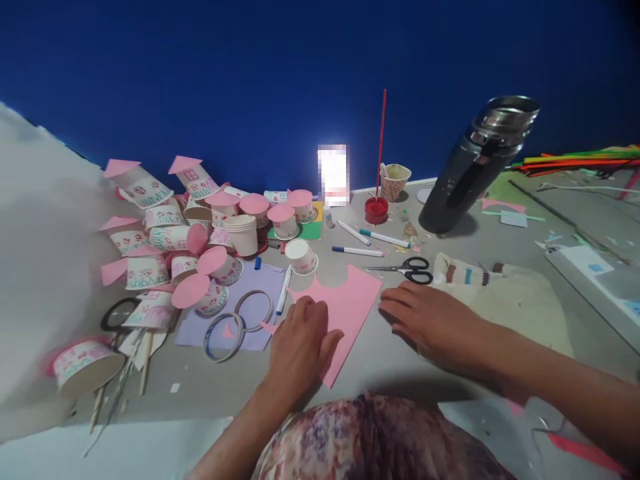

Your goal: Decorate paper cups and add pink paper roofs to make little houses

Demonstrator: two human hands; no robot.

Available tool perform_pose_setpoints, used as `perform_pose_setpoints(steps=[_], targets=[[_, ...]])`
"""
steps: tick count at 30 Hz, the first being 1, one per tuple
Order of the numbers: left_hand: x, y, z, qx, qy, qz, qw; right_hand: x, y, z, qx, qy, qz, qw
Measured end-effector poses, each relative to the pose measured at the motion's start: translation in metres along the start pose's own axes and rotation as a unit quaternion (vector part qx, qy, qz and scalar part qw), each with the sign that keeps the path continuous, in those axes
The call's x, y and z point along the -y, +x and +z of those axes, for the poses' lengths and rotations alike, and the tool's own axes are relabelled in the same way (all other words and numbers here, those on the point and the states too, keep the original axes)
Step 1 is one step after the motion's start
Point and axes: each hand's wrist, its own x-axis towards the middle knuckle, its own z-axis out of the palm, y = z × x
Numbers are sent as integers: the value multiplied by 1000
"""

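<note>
Left hand (301, 343) is resting on the pink paper (356, 303) near the bench (373, 353) front edge, grip apart. It's probably handling light and creasing easily; I'd be pinching its right edge. Right hand (427, 321) is lying just beside, grip apart too.

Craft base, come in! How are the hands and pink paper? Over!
Left hand on pink paper; right hand palm-down on table. Paper flat, curved bites missing along far edge. Scissors just beyond right hand.
</note>
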Motion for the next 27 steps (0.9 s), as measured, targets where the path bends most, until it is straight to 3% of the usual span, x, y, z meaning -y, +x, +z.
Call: perform_pose_setpoints(steps=[3, 6, 10, 12, 16, 19, 23, 27], targets=[[13, -2, 6, -18, -34, 117, 992, -4, 26, 17, -19, -10, -54, 998], [11, 1, 11, 19, -45, 130, 990, -9, 40, 35, -50, -13, -74, 996], [8, 8, 8, 13, -88, 89, 992, -18, 41, 62, -126, -8, -89, 988], [17, 8, 2, -36, -136, 62, 988, -26, 38, 70, -167, 5, -98, 981], [55, -1, -15, -182, -172, -62, 966, -42, 36, 69, -207, 37, -162, 964], [88, -10, -25, -245, -128, -169, 946, -44, 38, 62, -206, 80, -151, 964], [120, -27, -35, -253, -101, -245, 930, -42, 32, 62, -160, 136, -79, 974], [131, -52, -42, -124, -53, -275, 952, -48, 23, 66, -112, 173, -66, 976]])
